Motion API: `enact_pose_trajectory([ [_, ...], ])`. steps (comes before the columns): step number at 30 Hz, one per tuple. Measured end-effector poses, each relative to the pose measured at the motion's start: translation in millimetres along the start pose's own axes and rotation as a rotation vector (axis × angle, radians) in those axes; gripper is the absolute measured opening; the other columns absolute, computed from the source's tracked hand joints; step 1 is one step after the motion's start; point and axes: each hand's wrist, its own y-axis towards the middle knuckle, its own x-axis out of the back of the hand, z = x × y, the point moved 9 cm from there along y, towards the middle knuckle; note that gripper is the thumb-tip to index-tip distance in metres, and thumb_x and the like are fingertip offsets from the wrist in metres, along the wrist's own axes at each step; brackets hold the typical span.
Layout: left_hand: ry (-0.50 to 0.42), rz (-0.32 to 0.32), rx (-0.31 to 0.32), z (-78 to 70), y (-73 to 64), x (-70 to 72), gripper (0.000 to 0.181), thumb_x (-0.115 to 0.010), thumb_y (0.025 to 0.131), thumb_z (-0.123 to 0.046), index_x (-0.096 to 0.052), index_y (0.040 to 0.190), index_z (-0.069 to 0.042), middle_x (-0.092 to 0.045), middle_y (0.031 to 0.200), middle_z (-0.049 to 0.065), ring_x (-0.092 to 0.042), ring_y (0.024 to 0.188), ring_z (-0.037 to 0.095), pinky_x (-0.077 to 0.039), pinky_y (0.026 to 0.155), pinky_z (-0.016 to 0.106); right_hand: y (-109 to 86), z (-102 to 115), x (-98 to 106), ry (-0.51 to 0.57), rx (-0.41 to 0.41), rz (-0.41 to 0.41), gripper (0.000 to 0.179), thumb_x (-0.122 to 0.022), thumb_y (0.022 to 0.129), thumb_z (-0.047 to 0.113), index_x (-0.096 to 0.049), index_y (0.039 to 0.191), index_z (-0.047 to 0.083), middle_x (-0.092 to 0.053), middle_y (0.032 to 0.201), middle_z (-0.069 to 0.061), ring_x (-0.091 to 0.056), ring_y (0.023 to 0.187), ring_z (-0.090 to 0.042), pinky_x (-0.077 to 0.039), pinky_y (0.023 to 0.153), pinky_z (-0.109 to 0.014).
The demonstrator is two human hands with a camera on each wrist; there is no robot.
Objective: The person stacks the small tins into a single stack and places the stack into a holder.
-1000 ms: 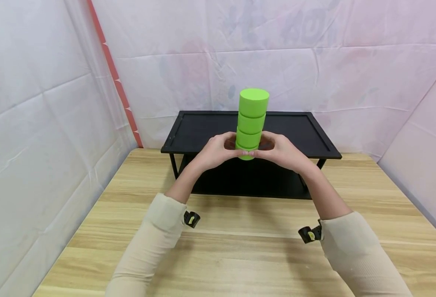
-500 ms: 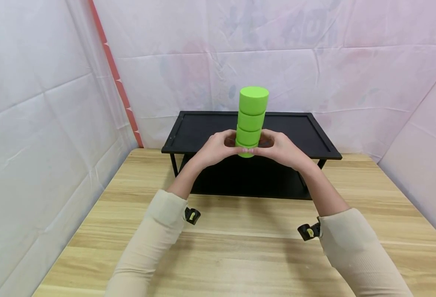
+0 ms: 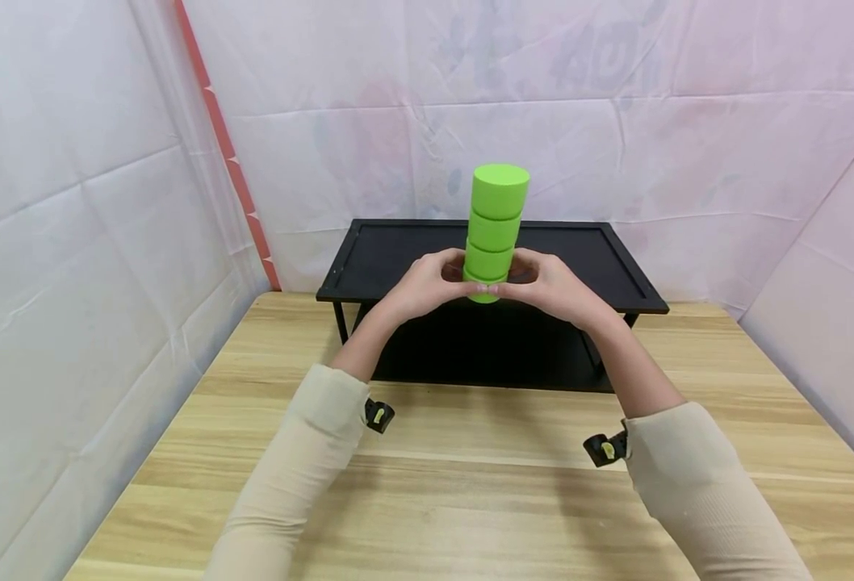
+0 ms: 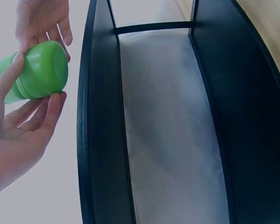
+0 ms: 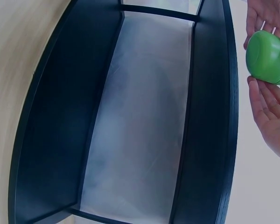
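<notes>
A tall stack of several bright green, cup-like cylinders point(image 3: 496, 214) is held upright, tilting slightly to the right at its top. My left hand point(image 3: 427, 282) and right hand point(image 3: 554, 286) grip its lowest part from both sides, thumb tips meeting in front and fingers wrapping behind. In the head view the stack overlaps the front part of the black two-tier shelf point(image 3: 398, 250). The left wrist view shows the rounded underside of the lowest green cylinder point(image 4: 44, 67) between both hands, above the shelf's level. From the right wrist, that same green base point(image 5: 266, 56) appears at the upper right.
The shelf stands on a wooden table point(image 3: 470, 500) near the back, with a lower black board point(image 3: 485, 351) under its top. White sheeting point(image 3: 289, 161) hangs behind and at both sides. Black wrist mounts point(image 3: 379, 415) stick out from the sleeves.
Both hands and the green stack have risen slightly in the head view. The grip looks the same, and the shelf has stayed in place.
</notes>
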Motion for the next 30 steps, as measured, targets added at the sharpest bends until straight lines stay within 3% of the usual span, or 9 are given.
enact_pose_trajectory([
  [13,-0.001,0.012,0.007,-2.4,7.2,0.4,0.054,-0.067,0.085,-0.030,-0.048,0.131,-0.009,-0.058,0.114,0.003,-0.057,0.098,0.012,-0.048,0.080,0.028,4.9,-4.0,6.8,-0.013,-0.015,-0.014,0.052,-0.068,0.084,0.032,-0.051,0.127,0.009,-0.056,0.114,-0.009,-0.053,0.105,-0.022,-0.044,0.086,-0.045],
  [30,0.002,0.002,0.007,10.3,20.3,2.7,0.053,-0.066,0.085,-0.030,-0.049,0.130,-0.008,-0.058,0.114,0.004,-0.056,0.099,0.013,-0.047,0.081,0.027,19.3,-15.0,6.7,-0.019,-0.023,0.004,0.057,-0.068,0.083,0.036,-0.048,0.130,0.010,-0.055,0.116,-0.008,-0.051,0.106,-0.022,-0.043,0.088,-0.046],
])
